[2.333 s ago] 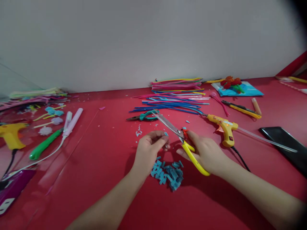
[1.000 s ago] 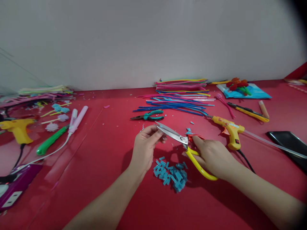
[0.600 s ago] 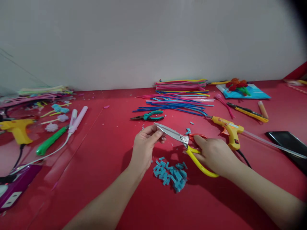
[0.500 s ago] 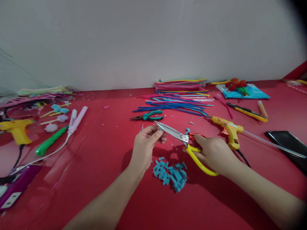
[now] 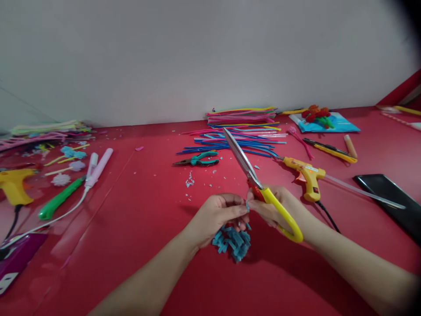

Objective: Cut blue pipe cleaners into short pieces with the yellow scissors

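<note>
My left hand (image 5: 217,219) is closed in a pinch on a small blue piece (image 5: 247,206), held between thumb and fingertips. My right hand (image 5: 283,206) grips a pair of scissors (image 5: 245,162) with yellow and red handles; the blades look closed and point up and away. The fingertips of my right hand meet the same blue piece, close against my left fingertips. Below both hands, a heap of short cut blue pieces (image 5: 233,243) lies on the red table (image 5: 184,289), partly covered by my left hand.
Teal-handled pliers (image 5: 199,159) lie ahead, before bundled coloured pipe cleaners (image 5: 240,142). To the right are a yellow glue gun (image 5: 307,177), a utility knife (image 5: 332,151) and a black phone (image 5: 388,197). Leftward sit another glue gun (image 5: 16,186), a green-handled tool (image 5: 61,199) and a pink hair straightener (image 5: 100,166).
My hands have come together nearer me, above the blue heap. The scissors have swung from pointing left to pointing upward, away from my left fingers.
</note>
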A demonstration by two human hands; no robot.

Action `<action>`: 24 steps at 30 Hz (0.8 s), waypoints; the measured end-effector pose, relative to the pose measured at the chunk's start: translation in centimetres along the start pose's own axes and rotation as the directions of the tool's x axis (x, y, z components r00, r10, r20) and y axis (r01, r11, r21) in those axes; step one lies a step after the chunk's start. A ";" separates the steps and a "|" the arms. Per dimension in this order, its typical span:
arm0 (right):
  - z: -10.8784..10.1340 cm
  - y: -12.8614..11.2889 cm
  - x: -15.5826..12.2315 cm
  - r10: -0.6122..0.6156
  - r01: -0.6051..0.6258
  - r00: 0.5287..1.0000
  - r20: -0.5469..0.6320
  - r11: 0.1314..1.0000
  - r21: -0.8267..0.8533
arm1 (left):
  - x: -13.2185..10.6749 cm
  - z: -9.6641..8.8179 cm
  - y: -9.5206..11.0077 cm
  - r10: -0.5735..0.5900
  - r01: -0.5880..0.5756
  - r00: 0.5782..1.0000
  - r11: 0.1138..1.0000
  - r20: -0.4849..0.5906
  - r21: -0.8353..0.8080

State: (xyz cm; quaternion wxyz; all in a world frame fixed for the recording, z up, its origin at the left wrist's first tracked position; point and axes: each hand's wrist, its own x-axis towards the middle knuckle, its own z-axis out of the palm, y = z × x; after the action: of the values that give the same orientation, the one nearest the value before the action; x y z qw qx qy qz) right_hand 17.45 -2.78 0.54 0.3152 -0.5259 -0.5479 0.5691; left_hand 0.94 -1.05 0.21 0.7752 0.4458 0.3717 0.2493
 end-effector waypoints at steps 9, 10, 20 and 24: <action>0.6 0.2 0.0 -0.072 0.055 0.993 -0.096 0.984 -0.170 | -0.1 0.9 -1.6 0.285 -0.140 0.922 0.876 -0.262 0.461; 0.6 0.3 0.0 -0.088 0.068 0.991 -0.098 0.979 -0.191 | -0.2 1.0 -1.6 0.299 -0.146 0.918 0.866 -0.260 0.479; -0.7 1.2 -0.2 -0.271 0.110 0.961 -0.050 0.546 -0.831 | -0.2 -0.4 0.4 0.359 -0.376 0.828 0.925 -0.430 0.050; -0.8 1.8 0.0 -0.305 0.090 0.952 -0.013 0.319 -0.944 | -0.2 -1.1 1.0 0.397 -0.453 0.779 0.892 -0.486 0.002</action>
State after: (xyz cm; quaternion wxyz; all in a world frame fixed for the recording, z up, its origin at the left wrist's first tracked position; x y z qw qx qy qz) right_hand 18.61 -2.87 -1.07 0.0755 -0.5907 -0.8013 0.0581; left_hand -0.12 -0.11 0.76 0.6083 0.3979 0.4243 0.5400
